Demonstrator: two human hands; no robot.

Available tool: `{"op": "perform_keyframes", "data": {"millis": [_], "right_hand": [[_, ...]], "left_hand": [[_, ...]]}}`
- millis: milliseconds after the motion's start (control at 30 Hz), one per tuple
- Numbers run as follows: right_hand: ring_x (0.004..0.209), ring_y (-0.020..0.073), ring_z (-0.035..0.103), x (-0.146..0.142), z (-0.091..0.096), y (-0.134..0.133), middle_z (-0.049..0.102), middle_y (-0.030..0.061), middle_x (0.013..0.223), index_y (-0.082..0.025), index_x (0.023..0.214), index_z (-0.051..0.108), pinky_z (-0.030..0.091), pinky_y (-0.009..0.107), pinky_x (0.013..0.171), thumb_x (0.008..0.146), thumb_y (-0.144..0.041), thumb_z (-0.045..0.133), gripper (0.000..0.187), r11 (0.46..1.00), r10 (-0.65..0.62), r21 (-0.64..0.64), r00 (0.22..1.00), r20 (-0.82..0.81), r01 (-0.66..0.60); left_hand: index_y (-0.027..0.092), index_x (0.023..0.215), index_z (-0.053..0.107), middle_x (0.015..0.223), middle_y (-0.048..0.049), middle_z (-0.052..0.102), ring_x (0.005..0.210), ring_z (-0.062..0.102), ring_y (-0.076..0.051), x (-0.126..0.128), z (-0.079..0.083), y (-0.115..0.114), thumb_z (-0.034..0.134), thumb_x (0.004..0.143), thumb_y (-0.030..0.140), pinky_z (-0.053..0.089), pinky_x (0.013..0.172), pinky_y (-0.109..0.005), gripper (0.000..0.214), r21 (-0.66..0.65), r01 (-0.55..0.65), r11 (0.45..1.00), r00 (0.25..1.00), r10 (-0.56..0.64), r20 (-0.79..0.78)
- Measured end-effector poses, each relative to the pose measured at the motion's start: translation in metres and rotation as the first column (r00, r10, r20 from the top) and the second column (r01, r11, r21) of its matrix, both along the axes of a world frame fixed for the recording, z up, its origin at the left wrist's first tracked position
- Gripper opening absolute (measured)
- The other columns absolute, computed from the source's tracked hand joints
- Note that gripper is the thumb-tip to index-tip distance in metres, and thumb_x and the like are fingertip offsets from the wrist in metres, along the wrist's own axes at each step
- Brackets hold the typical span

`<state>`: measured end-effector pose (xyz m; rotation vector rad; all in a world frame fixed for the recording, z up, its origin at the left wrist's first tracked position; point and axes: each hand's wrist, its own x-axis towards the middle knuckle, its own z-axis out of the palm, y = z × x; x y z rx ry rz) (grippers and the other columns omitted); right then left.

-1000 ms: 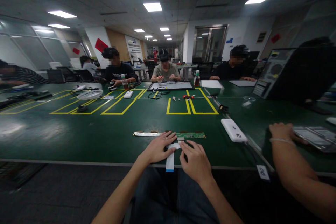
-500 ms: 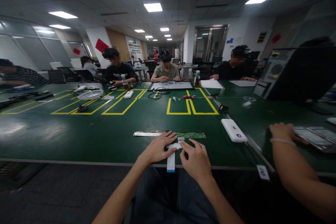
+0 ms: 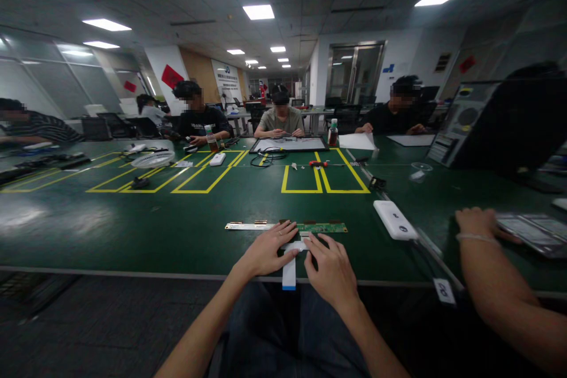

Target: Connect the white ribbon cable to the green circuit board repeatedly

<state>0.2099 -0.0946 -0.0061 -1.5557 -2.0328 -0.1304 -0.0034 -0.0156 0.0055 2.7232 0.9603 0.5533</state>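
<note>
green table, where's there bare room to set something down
Bare tabletop lies between the circuit board and yellow tape, and left of the left hand along the near edge. Crowded: around the ribbon cable and right hand, and by another person's hand.

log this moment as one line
left hand: over circuit strip | right hand: at white ribbon cable | rest: white device rightward, green table

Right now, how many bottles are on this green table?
2: a left bottle by a dark-shirted person, and a right bottle beside the white panel. The computer tower might hide others.
</note>
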Motion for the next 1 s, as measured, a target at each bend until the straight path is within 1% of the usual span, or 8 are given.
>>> {"op": "perform_keyframes", "data": {"millis": [100,233,367,533,667,833,900,1000], "right_hand": [[0.134,0.0271,0.052,0.001,-0.001,0.000,0.064,0.0033,0.145,-0.027,0.140,0.064,0.042,0.045,0.110,0.099,-0.020,0.050,0.044,0.999,0.023,0.022,1.000,-0.011,-0.023],[0.128,0.0266,0.054,0.003,-0.004,-0.002,0.069,0.0039,0.137,-0.025,0.138,0.065,0.045,0.043,0.106,0.100,-0.016,0.047,0.043,0.993,0.095,0.079,0.993,-0.067,-0.089],[0.112,0.0267,0.059,0.005,-0.008,-0.003,0.075,0.0070,0.110,-0.023,0.116,0.074,0.048,0.042,0.101,0.098,-0.012,0.044,0.036,0.988,0.114,0.128,0.976,-0.183,-0.091],[0.104,0.0256,0.058,0.004,-0.008,-0.002,0.068,0.0068,0.093,-0.023,0.092,0.068,0.048,0.039,0.096,0.095,-0.009,0.044,0.028,0.994,0.062,0.105,0.978,-0.201,-0.041],[0.101,0.0241,0.058,0.003,-0.007,-0.002,0.066,0.0057,0.092,-0.023,0.088,0.062,0.047,0.036,0.094,0.093,-0.008,0.047,0.022,0.997,0.020,0.080,0.987,-0.160,-0.007],[0.098,0.0238,0.057,0.003,-0.009,0.001,0.064,0.0048,0.091,-0.023,0.086,0.057,0.046,0.037,0.089,0.091,-0.004,0.048,0.021,0.995,0.035,0.102,0.981,-0.189,-0.016],[0.097,0.0241,0.057,0.003,-0.010,0.002,0.063,0.0045,0.090,-0.023,0.086,0.056,0.045,0.037,0.089,0.090,-0.004,0.049,0.021,0.994,0.041,0.107,0.979,-0.199,-0.020],[0.097,0.0241,0.057,0.003,-0.010,0.002,0.063,0.0043,0.089,-0.024,0.086,0.056,0.045,0.037,0.088,0.090,-0.004,0.049,0.022,0.994,0.044,0.112,0.976,-0.212,-0.021]], "left_hand": [[0.028,0.158,0.044,0.169,-0.0055,0.030,0.158,0.027,-0.026,0.001,0.004,-0.002,0.044,0.105,0.055,0.028,0.128,-0.049,0.060,-0.001,-0.004,1.000,1.000,0.004,-0.005],[0.035,0.157,0.045,0.171,-0.0019,0.025,0.160,0.020,-0.027,0.001,0.011,-0.005,0.042,0.107,0.053,0.018,0.130,-0.054,0.053,0.040,0.004,0.999,0.999,-0.003,-0.040],[0.041,0.156,0.045,0.172,0.0013,0.019,0.160,0.018,-0.027,0.000,0.016,-0.006,0.039,0.108,0.051,0.017,0.130,-0.054,0.049,0.018,0.096,0.995,0.990,-0.093,-0.102],[0.039,0.158,0.042,0.171,-0.0012,0.025,0.159,0.024,-0.029,0.000,0.012,-0.004,0.042,0.105,0.057,0.017,0.130,-0.055,0.056,-0.019,0.128,0.992,0.982,-0.129,-0.134],[0.040,0.157,0.043,0.171,-0.0018,0.029,0.158,0.027,-0.027,0.002,0.009,-0.003,0.039,0.107,0.056,0.018,0.130,-0.052,0.053,-0.009,0.078,0.997,0.988,-0.078,-0.136],[0.041,0.158,0.041,0.170,-0.0019,0.033,0.158,0.029,-0.024,0.003,0.008,-0.005,0.034,0.109,0.052,0.019,0.129,-0.050,0.051,0.013,0.012,1.000,0.991,-0.010,-0.135],[0.043,0.157,0.041,0.169,-0.0014,0.035,0.157,0.031,-0.025,0.002,0.007,-0.005,0.034,0.109,0.053,0.019,0.128,-0.053,0.050,0.021,-0.045,0.999,0.989,0.048,-0.141],[0.043,0.156,0.043,0.167,-0.0035,0.037,0.156,0.033,-0.029,-0.005,0.003,-0.002,0.033,0.108,0.057,0.022,0.126,-0.059,0.052,0.042,-0.202,0.978,0.965,0.206,-0.160]]}}
